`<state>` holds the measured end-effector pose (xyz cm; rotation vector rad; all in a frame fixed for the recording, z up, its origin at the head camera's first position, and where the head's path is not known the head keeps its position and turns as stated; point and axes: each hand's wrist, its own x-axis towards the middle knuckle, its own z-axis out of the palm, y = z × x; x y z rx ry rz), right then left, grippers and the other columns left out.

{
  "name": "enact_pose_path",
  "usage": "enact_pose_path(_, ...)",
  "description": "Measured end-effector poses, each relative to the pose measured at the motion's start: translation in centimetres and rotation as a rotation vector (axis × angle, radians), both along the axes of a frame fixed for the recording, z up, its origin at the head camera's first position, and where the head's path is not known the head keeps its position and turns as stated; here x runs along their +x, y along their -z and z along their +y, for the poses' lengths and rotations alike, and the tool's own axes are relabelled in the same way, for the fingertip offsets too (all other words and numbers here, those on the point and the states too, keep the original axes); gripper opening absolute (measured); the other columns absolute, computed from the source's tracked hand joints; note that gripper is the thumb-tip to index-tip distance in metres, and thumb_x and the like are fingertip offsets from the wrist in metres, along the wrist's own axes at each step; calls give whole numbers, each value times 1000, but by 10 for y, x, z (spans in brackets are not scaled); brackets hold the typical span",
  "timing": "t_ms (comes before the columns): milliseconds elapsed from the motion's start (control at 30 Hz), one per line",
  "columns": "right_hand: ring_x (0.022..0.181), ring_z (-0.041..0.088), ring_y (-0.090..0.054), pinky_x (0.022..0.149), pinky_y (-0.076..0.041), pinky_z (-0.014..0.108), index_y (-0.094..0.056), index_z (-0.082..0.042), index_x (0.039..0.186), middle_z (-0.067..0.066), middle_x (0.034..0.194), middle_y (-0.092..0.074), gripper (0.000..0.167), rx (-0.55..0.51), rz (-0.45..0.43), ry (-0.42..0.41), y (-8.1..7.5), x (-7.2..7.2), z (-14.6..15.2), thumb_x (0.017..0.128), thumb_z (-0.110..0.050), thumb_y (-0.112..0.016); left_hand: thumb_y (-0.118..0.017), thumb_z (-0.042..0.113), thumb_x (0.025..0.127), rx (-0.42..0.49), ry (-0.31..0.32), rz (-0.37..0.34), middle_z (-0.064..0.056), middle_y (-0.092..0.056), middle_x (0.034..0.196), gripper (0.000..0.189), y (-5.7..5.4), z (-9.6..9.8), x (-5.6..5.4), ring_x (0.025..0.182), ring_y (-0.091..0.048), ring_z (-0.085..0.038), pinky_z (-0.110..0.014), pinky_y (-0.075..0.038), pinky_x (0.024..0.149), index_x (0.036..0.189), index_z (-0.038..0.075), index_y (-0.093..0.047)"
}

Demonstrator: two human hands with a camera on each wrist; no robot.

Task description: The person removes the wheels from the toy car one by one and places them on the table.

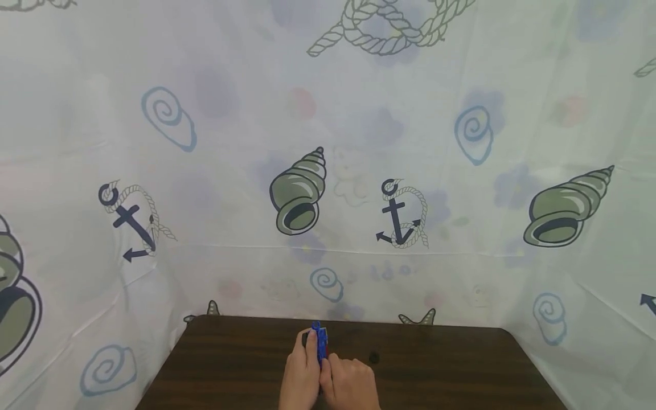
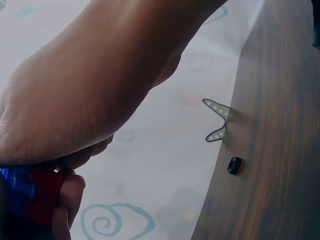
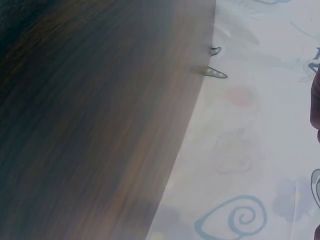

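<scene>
Both hands meet over the table's far half around a small blue and red plastic toy [image 1: 322, 343], held upright in the head view. My left hand [image 1: 301, 373] grips it from the left, with a finger laid along its blue side. A dark rounded part shows between those fingers. My right hand [image 1: 351, 380] has curled fingers and pinches the toy's near end, which is mostly hidden by the hands. In the left wrist view, the toy's red block [image 2: 42, 195] shows beside blue parts, with fingertips around it. Only bits of fingers [image 3: 315, 102] enter the right wrist view.
A small black wheel-like ring [image 1: 374, 357] lies on the dark wooden table [image 1: 230, 359], right of the hands. Behind the table and at both sides hangs a pale cloth [image 1: 230, 199] printed with shells, anchors and ropes.
</scene>
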<state>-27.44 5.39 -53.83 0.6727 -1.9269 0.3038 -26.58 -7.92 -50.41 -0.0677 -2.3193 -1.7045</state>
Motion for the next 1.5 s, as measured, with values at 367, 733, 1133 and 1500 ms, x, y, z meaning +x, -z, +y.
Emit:
enact_pose_path(367,59,-10,-2,53,-3,7,-40,-20,69,-15,51,-29,49,-5,-42,-80,1,0,9,117,-26,-32,-32,51,118,4,16,-9,-7,-72,88,60,1,8,1,73,-66,-14,-31,-54,63,139,0,-56)
enact_pose_path(733,60,-15,-7,48,-10,7,-42,-19,69,-14,52,-30,36,-105,-178,-226,-4,10,12,95,-3,-61,-29,53,118,122,77,-49,-8,-66,92,62,5,4,-2,80,-62,-18,-33,-53,71,121,0,-61)
enact_pose_path(1133,60,-2,-49,56,-46,24,-64,-20,113,-6,85,-65,20,-575,-942,-249,-15,21,25,113,-38,-56,-30,39,119,411,307,-200,-13,-68,100,53,4,-11,-8,85,-69,-23,-43,-63,70,150,-3,-30)
enact_pose_path(1500,75,24,-71,71,-58,35,-62,-15,143,13,118,-72,45,-727,-1103,-236,4,0,71,110,-45,-61,-60,32,112,210,373,-83,-28,-67,137,73,7,-15,-6,125,-69,-42,-56,-61,95,164,6,-17)
